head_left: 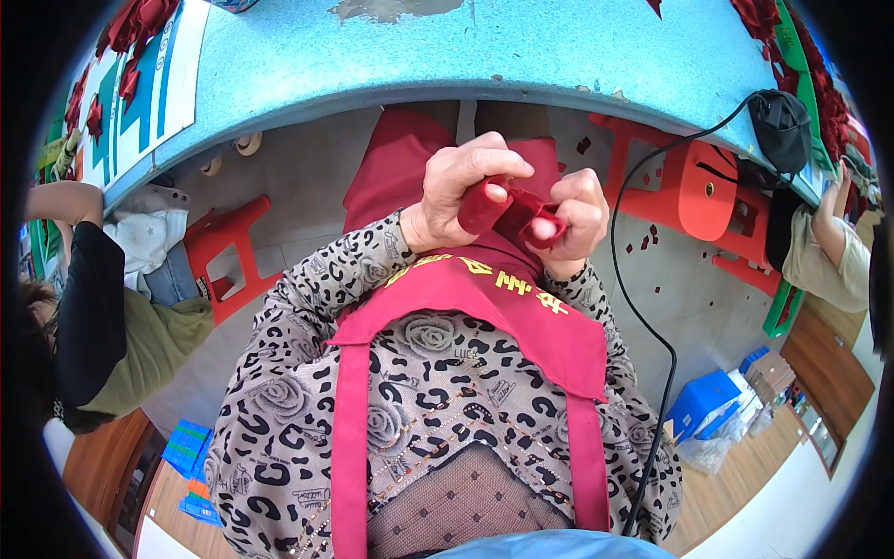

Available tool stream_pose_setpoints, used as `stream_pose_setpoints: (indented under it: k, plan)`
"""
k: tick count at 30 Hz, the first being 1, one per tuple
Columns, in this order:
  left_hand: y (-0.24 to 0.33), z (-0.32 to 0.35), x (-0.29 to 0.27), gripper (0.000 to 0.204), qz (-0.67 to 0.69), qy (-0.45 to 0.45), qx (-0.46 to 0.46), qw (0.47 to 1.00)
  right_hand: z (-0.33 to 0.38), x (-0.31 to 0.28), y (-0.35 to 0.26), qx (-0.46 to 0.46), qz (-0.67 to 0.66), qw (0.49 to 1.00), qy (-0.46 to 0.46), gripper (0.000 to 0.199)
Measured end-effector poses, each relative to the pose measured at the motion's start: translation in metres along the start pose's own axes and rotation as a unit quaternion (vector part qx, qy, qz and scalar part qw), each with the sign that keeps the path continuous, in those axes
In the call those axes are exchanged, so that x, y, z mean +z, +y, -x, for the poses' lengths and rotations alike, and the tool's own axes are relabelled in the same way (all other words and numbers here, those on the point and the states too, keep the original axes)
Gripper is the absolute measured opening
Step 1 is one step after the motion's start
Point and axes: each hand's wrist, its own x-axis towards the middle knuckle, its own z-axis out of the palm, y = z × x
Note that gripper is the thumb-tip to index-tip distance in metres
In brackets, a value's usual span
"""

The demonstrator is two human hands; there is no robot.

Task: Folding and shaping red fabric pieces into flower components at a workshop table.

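Both my hands are raised in front of my chest, below the edge of the blue table [447,56]. My left hand [461,182] pinches one end of a small piece of dark red fabric [507,212] between thumb and fingers. My right hand [573,219] grips the other end of the same piece, its fingers curled round it. The fabric is folded between the two hands and partly hidden by my fingers. I wear a leopard-print top and a dark red apron [475,317].
Red plastic stools [228,252] [694,186] stand on the grey floor under the table. Red fabric scraps lie on the table's corners [130,28]. A black cable [643,307] hangs from a black bag [780,126]. Other people sit at left [102,317] and right [829,252]. Blue boxes [703,401].
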Motion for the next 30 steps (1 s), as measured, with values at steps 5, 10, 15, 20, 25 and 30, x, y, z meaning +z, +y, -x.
stream_pose_setpoints:
  k: [5, 10, 15, 20, 25, 30]
  plan:
    - [0.005, -0.010, 0.002, 0.035, 0.003, 0.010, 0.003, 1.000, -0.012, 0.007, -0.005, 0.080, 0.005, 0.996, 0.033, 0.036]
    - [0.004, -0.007, 0.000, 0.036, 0.045, 0.016, -0.150, 0.988, -0.008, 0.022, -0.010, 0.185, -0.149, 0.971, 0.035, 0.030]
    - [0.013, -0.013, 0.001, 0.031, 0.366, 0.162, -0.617, 0.678, -0.013, 0.021, -0.005, 0.119, -0.032, 0.991, 0.045, 0.020]
    - [0.006, -0.004, -0.012, 0.029, 0.527, 0.067, -0.669, 0.520, -0.007, 0.014, 0.007, -0.005, 0.068, 0.997, 0.041, 0.012]
    - [0.006, -0.006, -0.005, 0.028, 0.388, 0.154, -0.632, 0.653, -0.010, 0.016, -0.003, 0.042, 0.046, 0.998, -0.012, 0.009]
    - [-0.008, 0.003, -0.002, 0.031, 0.211, 0.159, -0.287, 0.921, -0.010, 0.029, -0.005, 0.201, -0.125, 0.971, 0.025, 0.011]
